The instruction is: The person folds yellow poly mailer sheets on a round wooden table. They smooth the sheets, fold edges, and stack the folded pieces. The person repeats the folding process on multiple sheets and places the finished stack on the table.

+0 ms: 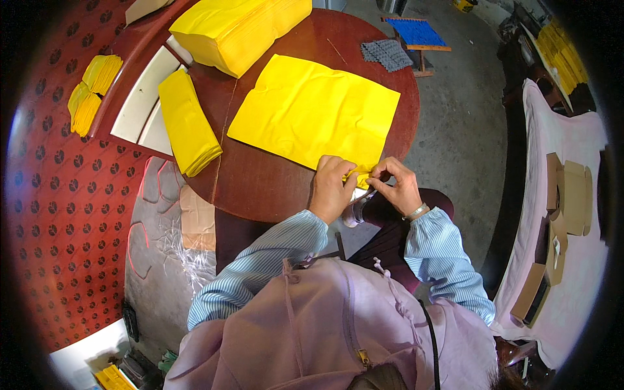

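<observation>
A large, slightly creased yellow sheet lies flat on the round reddish-brown table; whether it is paper or cloth I cannot tell. Its near right corner is bunched up between my two hands at the table's front edge. My left hand has thumb and fingers closed on the gathered edge. From the other side, my right hand pinches the same corner between thumb and forefinger. Both wrists are raised, and the fingertips almost meet. A small white patch shows beneath the corner, partly hidden.
A tall stack of folded yellow sheets stands at the table's back left, a narrower folded bundle nearer. A grey knitted cloth lies by the far right rim. Beyond are a blue-topped stool and open cardboard boxes on pink cloth.
</observation>
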Demonstrator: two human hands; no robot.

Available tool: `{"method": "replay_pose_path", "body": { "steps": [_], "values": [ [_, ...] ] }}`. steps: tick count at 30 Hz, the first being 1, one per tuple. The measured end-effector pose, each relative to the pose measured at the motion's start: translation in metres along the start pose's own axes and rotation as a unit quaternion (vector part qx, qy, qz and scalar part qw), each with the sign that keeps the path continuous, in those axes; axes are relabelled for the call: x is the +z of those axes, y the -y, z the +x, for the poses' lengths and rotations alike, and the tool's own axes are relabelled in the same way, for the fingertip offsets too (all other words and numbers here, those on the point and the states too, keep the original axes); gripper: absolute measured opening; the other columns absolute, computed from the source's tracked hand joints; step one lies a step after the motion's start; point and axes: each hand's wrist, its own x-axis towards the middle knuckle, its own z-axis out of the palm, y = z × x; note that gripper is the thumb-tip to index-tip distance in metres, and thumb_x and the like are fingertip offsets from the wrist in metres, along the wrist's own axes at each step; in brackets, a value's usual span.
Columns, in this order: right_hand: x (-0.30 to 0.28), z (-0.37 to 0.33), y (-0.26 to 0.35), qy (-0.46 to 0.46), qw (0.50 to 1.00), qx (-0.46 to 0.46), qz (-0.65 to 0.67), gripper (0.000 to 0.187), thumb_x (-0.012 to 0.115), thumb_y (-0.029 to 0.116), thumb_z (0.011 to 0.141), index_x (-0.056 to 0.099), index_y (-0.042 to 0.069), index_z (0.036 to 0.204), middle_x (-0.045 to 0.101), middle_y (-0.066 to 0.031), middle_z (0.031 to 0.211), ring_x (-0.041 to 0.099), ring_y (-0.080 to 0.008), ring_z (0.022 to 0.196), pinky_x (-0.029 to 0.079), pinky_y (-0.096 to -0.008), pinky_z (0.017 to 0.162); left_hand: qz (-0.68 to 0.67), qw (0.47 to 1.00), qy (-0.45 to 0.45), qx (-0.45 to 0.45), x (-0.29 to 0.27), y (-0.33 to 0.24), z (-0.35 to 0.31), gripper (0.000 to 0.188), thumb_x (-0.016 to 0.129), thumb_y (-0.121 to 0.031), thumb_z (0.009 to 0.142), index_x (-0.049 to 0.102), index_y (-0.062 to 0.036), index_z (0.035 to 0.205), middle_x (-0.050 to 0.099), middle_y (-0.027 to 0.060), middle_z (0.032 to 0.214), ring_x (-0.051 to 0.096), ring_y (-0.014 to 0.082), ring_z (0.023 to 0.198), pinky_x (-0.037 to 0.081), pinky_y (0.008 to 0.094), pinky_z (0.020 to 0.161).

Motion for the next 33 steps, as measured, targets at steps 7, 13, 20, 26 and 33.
{"method": "replay_pose_path", "body": {
  "steps": [7, 13, 20, 26, 33],
  "values": [
    [-0.003, -0.002, -0.002, -0.002, 0.997, -0.077, -0.029, 0.019, 0.084, 0.005, 0.087, 0.079, 0.004, 0.106, 0.073, -0.0076, 0.097, 0.071, -0.0207, 0.084, 0.057, -0.0329, 0.077, -0.044, 0.998, 0.044, -0.023, -0.008, 0.014, 0.011, 0.016, 0.08, -0.015, 0.09, 0.078, -0.0005, 0.096, 0.077, 0.0138, 0.096, 0.069, 0.0339, 0.096, 0.055, 0.0426, 0.085],
    [-0.001, 0.0, -0.003, 0.004, 1.0, -0.011, 0.0, 0.014, 0.085, 0.006, 0.086, 0.08, 0.003, 0.099, 0.073, -0.0062, 0.088, 0.069, -0.0178, 0.079, 0.055, -0.0322, 0.072, -0.055, 0.995, 0.076, -0.034, -0.013, 0.017, 0.014, 0.016, 0.078, -0.016, 0.092, 0.078, -0.0012, 0.098, 0.077, 0.0133, 0.097, 0.07, 0.0321, 0.096, 0.055, 0.041, 0.085],
    [0.001, 0.003, -0.002, 0.008, 1.0, 0.011, 0.022, 0.015, 0.088, 0.008, 0.083, 0.077, 0.001, 0.093, 0.07, -0.0048, 0.084, 0.066, -0.015, 0.075, 0.053, -0.0304, 0.071, -0.066, 0.995, 0.071, -0.02, -0.014, 0.019, 0.013, 0.015, 0.078, -0.015, 0.093, 0.078, -0.001, 0.097, 0.077, 0.0131, 0.097, 0.069, 0.0316, 0.095, 0.055, 0.04, 0.084],
    [-0.001, 0.004, -0.003, 0.024, 0.996, 0.036, 0.074, 0.014, 0.088, 0.006, 0.085, 0.078, 0.004, 0.095, 0.07, -0.0026, 0.088, 0.066, -0.013, 0.079, 0.055, -0.0293, 0.075, -0.068, 0.995, 0.073, -0.023, -0.014, 0.018, 0.011, 0.014, 0.077, -0.014, 0.093, 0.077, -0.0007, 0.097, 0.076, 0.0131, 0.097, 0.069, 0.031, 0.097, 0.055, 0.0396, 0.083],
    [0.008, 0.01, -0.005, 0.007, 0.982, 0.1, 0.158, 0.012, 0.084, 0.008, 0.09, 0.077, 0.002, 0.098, 0.065, 0.0023, 0.082, 0.055, -0.0055, 0.072, 0.048, -0.0249, 0.069, -0.111, 0.99, 0.079, -0.047, -0.016, 0.011, 0.011, 0.015, 0.079, -0.015, 0.091, 0.079, -0.0005, 0.096, 0.076, 0.0137, 0.097, 0.066, 0.0324, 0.101, 0.053, 0.0432, 0.089]
  ]
}}
